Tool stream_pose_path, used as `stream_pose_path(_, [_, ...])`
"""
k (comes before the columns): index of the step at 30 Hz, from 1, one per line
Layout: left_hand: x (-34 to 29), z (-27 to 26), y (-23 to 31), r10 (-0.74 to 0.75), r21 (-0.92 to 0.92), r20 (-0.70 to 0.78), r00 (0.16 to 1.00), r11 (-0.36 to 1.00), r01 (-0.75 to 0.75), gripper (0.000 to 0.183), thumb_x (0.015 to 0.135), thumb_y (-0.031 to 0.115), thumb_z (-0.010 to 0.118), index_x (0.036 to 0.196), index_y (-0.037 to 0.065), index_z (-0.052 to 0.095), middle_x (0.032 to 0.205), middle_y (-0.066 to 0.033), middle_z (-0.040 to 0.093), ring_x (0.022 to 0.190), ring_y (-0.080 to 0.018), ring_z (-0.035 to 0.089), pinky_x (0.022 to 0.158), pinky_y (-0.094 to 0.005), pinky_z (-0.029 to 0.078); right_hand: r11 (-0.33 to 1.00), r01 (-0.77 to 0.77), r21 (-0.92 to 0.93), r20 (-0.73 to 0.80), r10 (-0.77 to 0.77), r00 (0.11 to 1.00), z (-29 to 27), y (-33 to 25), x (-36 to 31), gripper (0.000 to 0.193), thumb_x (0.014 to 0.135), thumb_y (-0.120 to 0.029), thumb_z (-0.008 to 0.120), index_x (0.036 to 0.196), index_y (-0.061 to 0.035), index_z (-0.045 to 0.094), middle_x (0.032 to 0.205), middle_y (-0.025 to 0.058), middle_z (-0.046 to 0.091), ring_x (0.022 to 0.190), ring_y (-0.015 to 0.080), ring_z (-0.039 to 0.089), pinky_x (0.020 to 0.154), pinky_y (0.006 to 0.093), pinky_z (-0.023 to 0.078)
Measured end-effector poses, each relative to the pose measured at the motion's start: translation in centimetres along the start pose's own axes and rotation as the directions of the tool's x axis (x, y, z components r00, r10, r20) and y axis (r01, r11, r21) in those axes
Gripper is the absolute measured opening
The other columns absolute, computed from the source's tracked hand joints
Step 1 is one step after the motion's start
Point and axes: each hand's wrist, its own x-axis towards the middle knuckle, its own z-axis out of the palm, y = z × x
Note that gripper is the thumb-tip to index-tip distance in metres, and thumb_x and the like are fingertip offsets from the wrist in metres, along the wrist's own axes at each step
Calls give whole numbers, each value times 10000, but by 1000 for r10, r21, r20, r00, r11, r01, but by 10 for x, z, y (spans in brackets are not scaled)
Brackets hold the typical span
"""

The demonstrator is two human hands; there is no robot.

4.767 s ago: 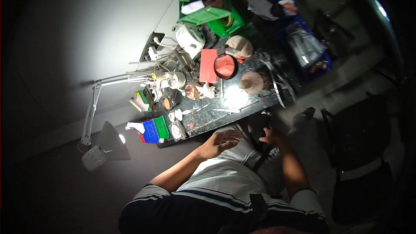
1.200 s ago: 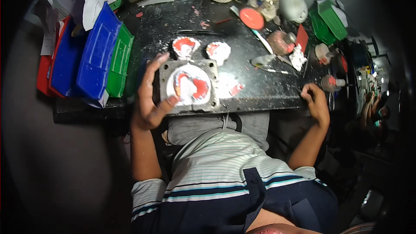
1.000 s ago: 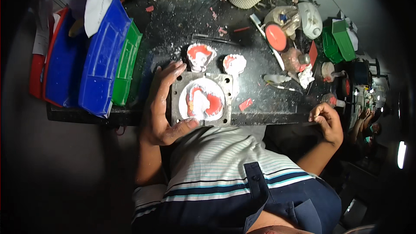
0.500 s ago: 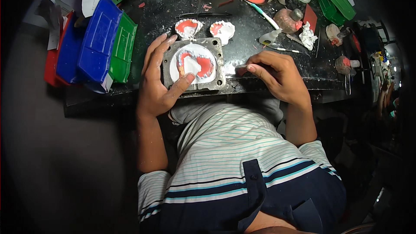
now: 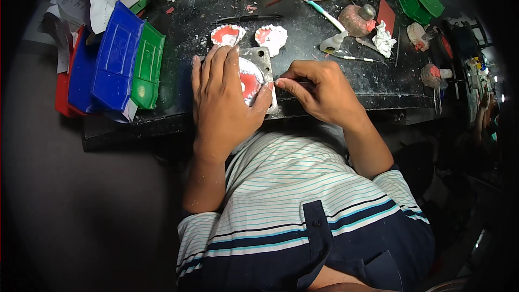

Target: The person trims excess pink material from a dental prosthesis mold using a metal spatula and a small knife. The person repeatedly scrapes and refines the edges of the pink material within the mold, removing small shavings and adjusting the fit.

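Note:
A square metal dental flask (image 5: 262, 55) sits at the table's front edge, filled with white plaster around a red wax denture (image 5: 248, 84). My left hand (image 5: 227, 97) lies across its left part with fingers stretched out, covering much of the plaster; the thumb reaches toward the flask's right side. At the right edge of the flask, my right hand (image 5: 327, 94) is closed in a pinch on a small blade-like tool, mostly hidden by the fingers. Just beyond the flask stand two plaster dental casts with red wax, one at the left (image 5: 227, 34) and another cast (image 5: 275, 40) beside it.
Blue (image 5: 119, 59) and green bins (image 5: 147, 67) stand at the left. A black pen (image 5: 246, 19) lies behind the casts. To the right are a toothbrush (image 5: 327, 16), a small white bottle (image 5: 332, 42), a round burner (image 5: 356, 20), crumpled tissue (image 5: 384, 40) and a thin tool (image 5: 357, 58).
My left hand has slid right and over the flask, hiding part of the denture. My right hand has moved left, bringing the small tool to the flask's right edge.

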Motion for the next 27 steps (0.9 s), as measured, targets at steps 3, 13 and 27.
stream_pose_path(3, [2, -1, 1, 2, -8, -5, 1000, 1000, -2, 777, 857, 389, 815, 1427, -79, 571, 1448, -244, 591, 1424, -401, 519, 1282, -616, 274, 998, 64, -21, -79, -65, 995, 6, 3, -1, 213, 967, -174, 807, 903, 8, 716, 805, 198, 719, 693, 388, 720, 611, 447, 543])
stream_pose_path(13, [2, -1, 0, 16, 13, -2, 1000, 1000, -15, 745, 872, 379, 812, 1412, -77, 580, 1424, -234, 615, 1385, -399, 553, 1262, -610, 303, 987, 112, -117, -221, -136, 966, 24, -2, -12, 218, 948, -142, 810, 855, -12, 661, 777, 163, 683, 709, 392, 698, 618, 467, 521])
stream_pose_path(27, [1, 0, -2, 7, 9, 2, 1000, 1000, -7, 709, 935, 409, 782, 1407, -84, 588, 1433, -236, 609, 1400, -403, 545, 1264, -607, 297, 983, 83, -161, -379, -140, 915, 43, -3, -18, 166, 933, -125, 808, 860, -37, 688, 769, 145, 680, 700, 354, 691, 615, 458, 519])
